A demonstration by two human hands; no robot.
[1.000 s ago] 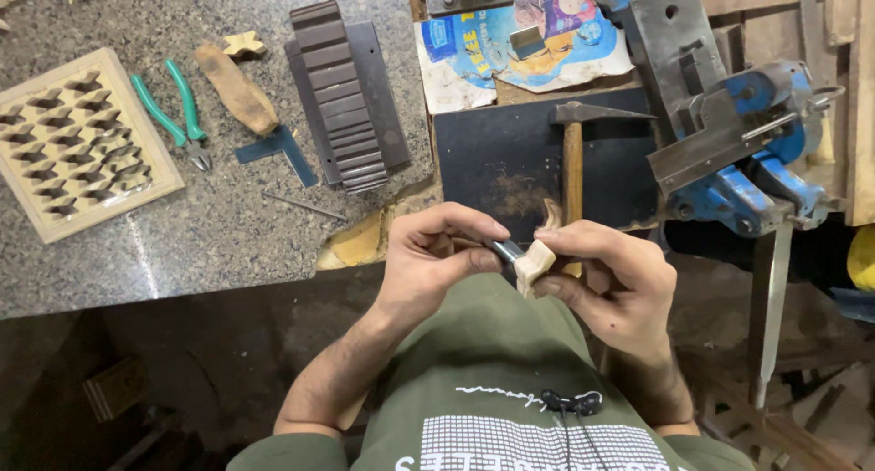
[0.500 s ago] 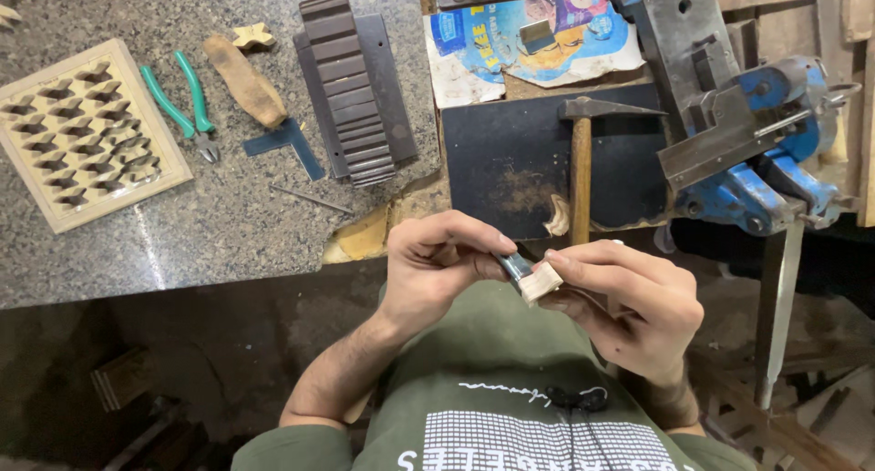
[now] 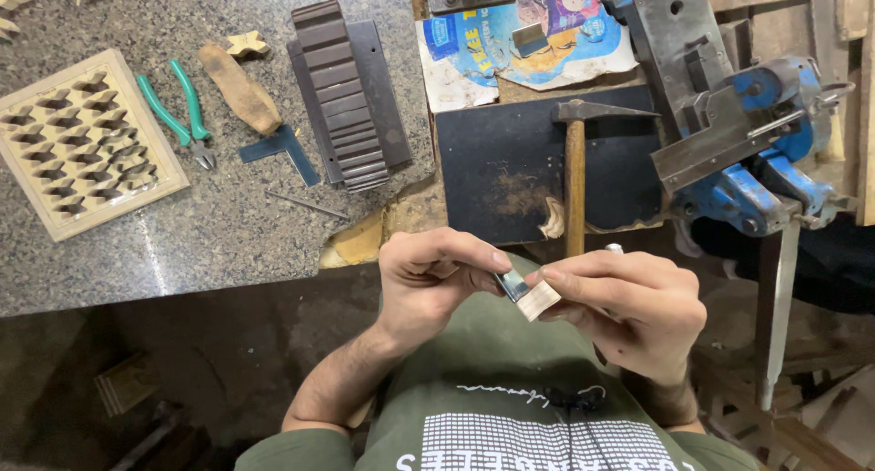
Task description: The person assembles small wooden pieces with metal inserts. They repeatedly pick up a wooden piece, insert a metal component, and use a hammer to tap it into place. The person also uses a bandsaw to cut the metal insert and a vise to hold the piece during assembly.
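Lowered slightly from the hammer point(image 3: 574, 175), both my hands grip work: right hand point(image 3: 629, 312) pinches the small, light, rigid wood block point(image 3: 538, 300) by its sides; left hand point(image 3: 433, 284) holds the metal blade point(image 3: 511, 285).

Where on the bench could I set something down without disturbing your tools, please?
Bare granite lies in front of the lattice panel and below the pliers and thin rod. The dark mat is free left of the hammer. It is crowded around the ribbed block and blue vise.
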